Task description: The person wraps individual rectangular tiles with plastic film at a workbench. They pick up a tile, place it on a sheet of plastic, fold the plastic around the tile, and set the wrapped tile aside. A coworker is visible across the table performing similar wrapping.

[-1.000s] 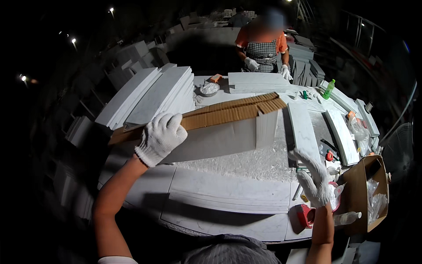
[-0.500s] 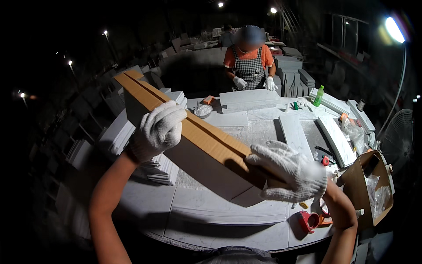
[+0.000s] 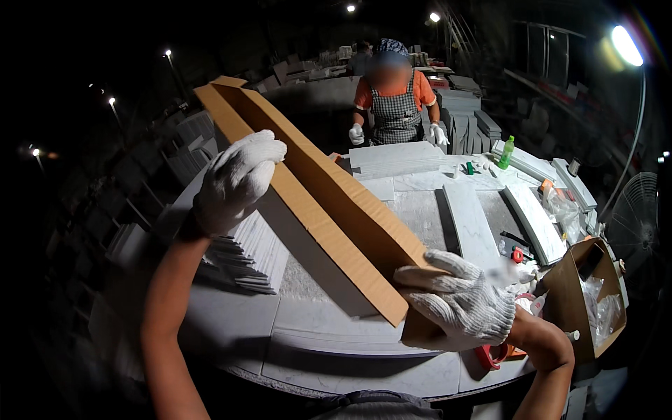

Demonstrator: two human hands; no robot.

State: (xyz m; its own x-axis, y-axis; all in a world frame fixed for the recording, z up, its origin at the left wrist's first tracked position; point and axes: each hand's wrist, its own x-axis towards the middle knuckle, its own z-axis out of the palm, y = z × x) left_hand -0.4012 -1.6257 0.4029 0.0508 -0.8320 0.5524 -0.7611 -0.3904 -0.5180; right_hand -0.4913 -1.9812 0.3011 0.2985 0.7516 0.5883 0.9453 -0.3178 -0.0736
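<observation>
Above the surface [image 3: 329, 329], the long cardboard box [image 3: 329, 210] now tilts steeper than before; left hand [image 3: 234, 182] and right hand [image 3: 458, 304] fingers clasp it.

- Left hand [image 3: 238, 180], in a white knitted work glove, is gripping from above, fingers curled over and down, wrist bent.
- Left forearm, bare, is rising steeply from the lower edge.
- Right hand [image 3: 458, 302], in a matching white knitted glove, is clamping low and near the body, fingers spread leftward.
- Right forearm, bare, is coming in from the lower right, elbow bent.
</observation>
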